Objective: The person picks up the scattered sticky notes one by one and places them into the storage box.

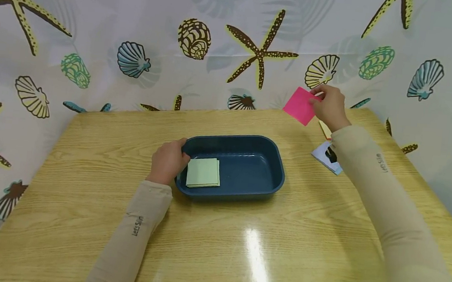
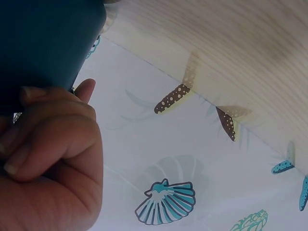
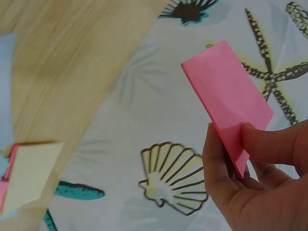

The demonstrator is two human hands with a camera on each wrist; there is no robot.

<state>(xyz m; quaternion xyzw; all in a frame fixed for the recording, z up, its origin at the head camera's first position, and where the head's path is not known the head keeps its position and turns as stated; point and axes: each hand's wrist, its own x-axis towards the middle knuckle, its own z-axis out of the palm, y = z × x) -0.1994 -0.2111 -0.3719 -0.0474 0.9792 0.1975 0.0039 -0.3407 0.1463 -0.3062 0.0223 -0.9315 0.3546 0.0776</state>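
Note:
A bright pink sticky note pad point(image 1: 300, 106) is pinched between the thumb and fingers of my right hand point(image 1: 329, 106), lifted above the far right of the table. In the right wrist view the pink pad point(image 3: 228, 91) shows its thin edge. My left hand point(image 1: 167, 161) grips the left end of a dark blue plastic tub point(image 1: 241, 194), thumb over the rim. Inside the tub, at its left side, lies a small stack of pale green sticky notes point(image 1: 203, 172). The left wrist view has curled fingers point(image 2: 62, 134) against the tub wall point(image 2: 48, 43).
Below my right forearm, a light blue pad point(image 1: 324, 157) with a dark mark lies on the wooden table point(image 1: 207, 248). Behind it sits a pale yellow pad point(image 1: 325, 129), partly covered by the hand. A shell-and-starfish patterned cloth point(image 1: 160, 16) hangs along the back and sides.

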